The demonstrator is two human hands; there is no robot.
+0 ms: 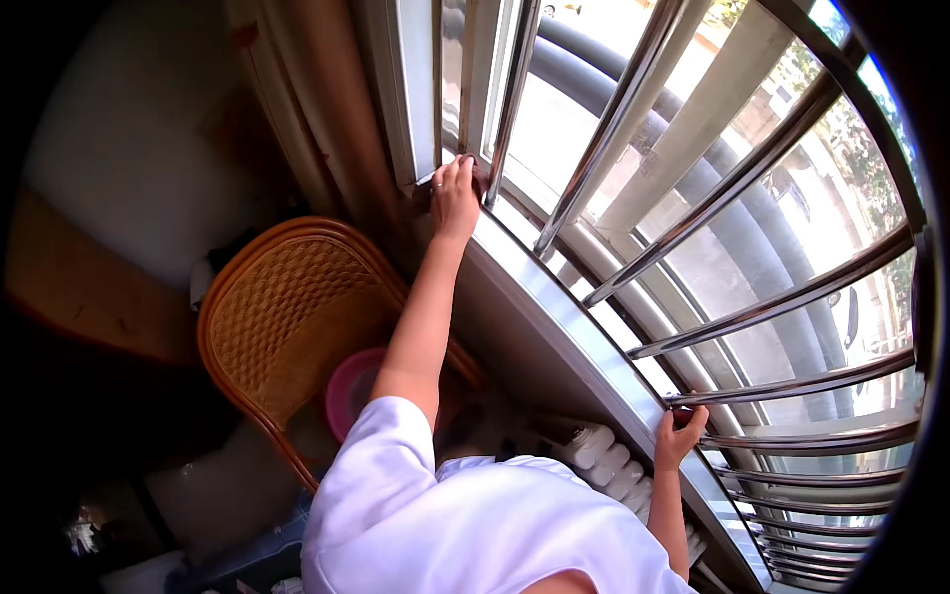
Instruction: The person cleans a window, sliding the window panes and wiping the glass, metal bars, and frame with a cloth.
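Observation:
My left hand [455,203] reaches far forward to the corner of the window sill [529,277], beside the white window frame [418,94]. Its fingers are bent over a small dark reddish-brown thing [479,178], mostly hidden, whose kind I cannot make out. My right hand [679,441] is lower down along the same sill, close to the foot of a metal bar [792,381]. Thumb and fingers are curled around another dark reddish thing [682,420], also largely covered. Both hands are on the room side of the window bars.
A rattan chair [287,287] stands to the left, with a pink basin [348,391] by it. A brown curtain [322,109] hangs beside the window. Under the sill is a white ribbed radiator [604,460]. Curved metal bars [737,183] span the window.

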